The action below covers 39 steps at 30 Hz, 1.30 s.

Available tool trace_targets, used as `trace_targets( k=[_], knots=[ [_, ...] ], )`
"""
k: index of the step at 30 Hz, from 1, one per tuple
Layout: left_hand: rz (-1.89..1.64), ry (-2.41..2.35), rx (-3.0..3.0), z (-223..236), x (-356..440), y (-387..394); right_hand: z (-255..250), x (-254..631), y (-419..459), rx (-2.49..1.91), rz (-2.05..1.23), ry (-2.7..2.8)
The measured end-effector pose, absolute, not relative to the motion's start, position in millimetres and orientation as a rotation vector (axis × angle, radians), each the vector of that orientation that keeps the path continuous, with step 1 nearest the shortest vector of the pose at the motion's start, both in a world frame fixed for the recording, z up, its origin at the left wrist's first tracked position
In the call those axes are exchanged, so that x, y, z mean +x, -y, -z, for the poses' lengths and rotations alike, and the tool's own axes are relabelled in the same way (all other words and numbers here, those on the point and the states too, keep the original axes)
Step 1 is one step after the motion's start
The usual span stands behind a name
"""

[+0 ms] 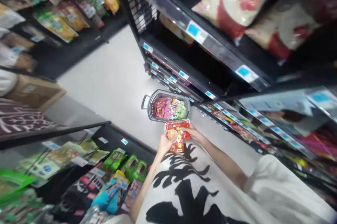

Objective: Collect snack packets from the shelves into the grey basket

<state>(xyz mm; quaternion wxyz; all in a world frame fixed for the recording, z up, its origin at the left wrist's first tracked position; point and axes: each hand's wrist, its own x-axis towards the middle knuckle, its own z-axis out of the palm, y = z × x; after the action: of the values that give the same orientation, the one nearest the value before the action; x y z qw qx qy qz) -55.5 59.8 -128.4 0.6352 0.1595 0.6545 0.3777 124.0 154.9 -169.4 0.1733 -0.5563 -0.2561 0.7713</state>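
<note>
pale grey floor runs between dark store shelves, seen from above and blurred towards the edges. held over it, just in front of the patterned shirt, is a red printed packet. its long axis runs roughly from the basket side back to the shirt, one short end towards each, and its printed face is turned up to the camera. whether a second packet lies against it is hard to tell.

the left hand grips its left edge, thumb over the front. the right hand has its fingers closed on the upper right part, by a patch of red; their tips are too blurred to make out.

just beyond the packet, a dark grey basket sits on the floor, its handle sticking out to the left. pink-purple packets fill its left part, green and white ones its right.

farther out, large white and red bags lie on the upper right shelf, green snack bags are at lower left, and a cardboard box is at far left.
</note>
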Motion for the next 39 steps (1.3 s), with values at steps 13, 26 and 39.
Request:
trace_targets(
  k=[13,26,39],
  knots=[
    [-0.645,-1.163,0.848,43,-6,-67,99,239,5,-1.213,-1.692,-0.068],
    [-0.026,-0.706,1.548,14,198,21,89,457,206,-1.006,-1.252,-0.236],
    [0.155,-0.522,1.455,11,358,123,77,581,312,-1.089,-1.049,-0.353]
  ],
)
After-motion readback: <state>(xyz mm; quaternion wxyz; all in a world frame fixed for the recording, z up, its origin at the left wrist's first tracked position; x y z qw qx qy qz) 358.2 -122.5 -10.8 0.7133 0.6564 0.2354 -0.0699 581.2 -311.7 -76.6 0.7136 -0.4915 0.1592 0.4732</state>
